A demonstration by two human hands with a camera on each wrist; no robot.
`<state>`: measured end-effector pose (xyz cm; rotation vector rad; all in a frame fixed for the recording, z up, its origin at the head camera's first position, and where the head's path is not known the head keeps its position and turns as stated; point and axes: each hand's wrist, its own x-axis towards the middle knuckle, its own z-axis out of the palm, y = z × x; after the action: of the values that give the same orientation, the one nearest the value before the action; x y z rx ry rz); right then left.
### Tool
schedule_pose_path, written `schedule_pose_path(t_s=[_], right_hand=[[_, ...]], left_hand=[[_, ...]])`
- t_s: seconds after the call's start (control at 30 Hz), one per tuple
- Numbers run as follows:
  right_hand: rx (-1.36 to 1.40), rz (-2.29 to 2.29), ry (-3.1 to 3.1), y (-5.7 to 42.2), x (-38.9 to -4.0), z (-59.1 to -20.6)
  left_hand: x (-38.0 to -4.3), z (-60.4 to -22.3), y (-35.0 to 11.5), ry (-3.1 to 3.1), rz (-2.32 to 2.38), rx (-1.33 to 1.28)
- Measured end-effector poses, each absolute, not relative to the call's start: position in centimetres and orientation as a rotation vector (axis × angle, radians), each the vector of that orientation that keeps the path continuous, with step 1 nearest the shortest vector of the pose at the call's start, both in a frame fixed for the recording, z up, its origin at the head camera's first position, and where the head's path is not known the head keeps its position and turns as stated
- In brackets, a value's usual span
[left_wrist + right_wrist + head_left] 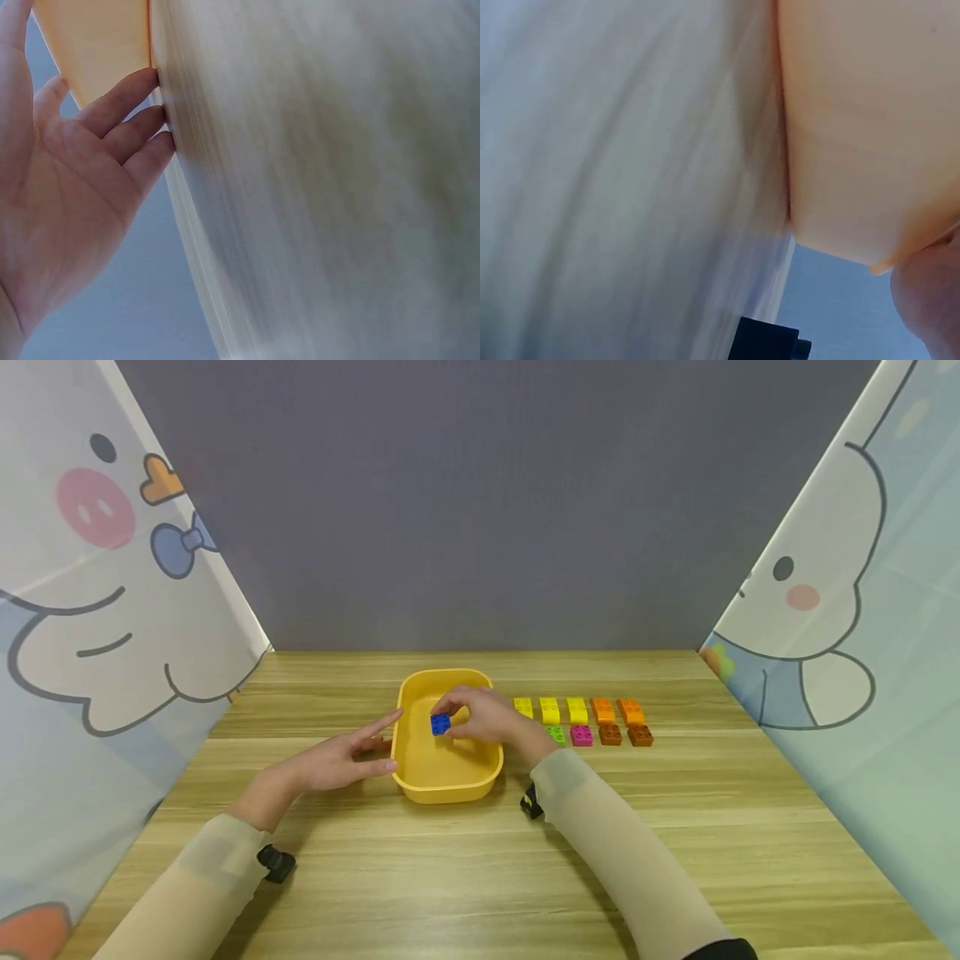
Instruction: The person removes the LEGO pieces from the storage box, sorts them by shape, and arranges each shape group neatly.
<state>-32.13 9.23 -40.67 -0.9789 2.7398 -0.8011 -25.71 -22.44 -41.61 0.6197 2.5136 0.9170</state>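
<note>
A yellow plastic tub (448,794) with rounded corners stands on the table. Inside it, my right hand (483,714) pinches a small blue toy brick (440,724) with studs on top. Whether the brick touches the tub's floor I cannot tell. My left hand (341,760) rests at the tub's left side with fingers spread, index fingertip and thumb at the rim. In the left wrist view, that left hand (82,161) shows its palm beside the tub wall (97,45). Only a bit of the right hand (934,292) appears in the right wrist view, by the tub's outer wall (855,135).
Right of the tub, toy bricks lie in two rows: yellow (550,710) and orange (631,711) ones behind, green (556,734), magenta (581,735) and brown (611,734) ones in front. My right forearm partly covers them. A grey wall (480,510) bounds the table's back.
</note>
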Motion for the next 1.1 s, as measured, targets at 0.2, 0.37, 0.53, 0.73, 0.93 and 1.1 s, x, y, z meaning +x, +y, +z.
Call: schedule_pose_path(t_s=[0.2, 0.37, 0.53, 0.73, 0.93, 1.1], right_hand=[[-1.025, -0.987, 2.7, 9.6, -32.1, -40.7], [-1.077, -1.131, 2.659, 10.6, -31.9, -40.0], [-1.078, -1.235, 2.655, 13.2, -31.2, -39.0], [-0.989, -1.309, 2.649, 18.4, -30.1, -38.4], [-0.845, -1.293, 2.737, 24.1, -28.9, -38.2], [-0.721, -1.269, 2.803, 28.2, -27.9, -38.3]], left_hand=[[-25.7, -41.7, -22.4, 2.511, 0.923, 0.614], [-25.8, -41.8, -22.3, 2.519, 0.913, 0.604], [-25.9, -41.8, -22.4, 2.518, 0.933, 0.627], [-25.9, -41.7, -22.5, 2.524, 0.925, 0.642], [-25.9, -41.8, -22.5, 2.53, 0.917, 0.645], [-25.9, -41.7, -22.5, 2.528, 0.92, 0.652]])
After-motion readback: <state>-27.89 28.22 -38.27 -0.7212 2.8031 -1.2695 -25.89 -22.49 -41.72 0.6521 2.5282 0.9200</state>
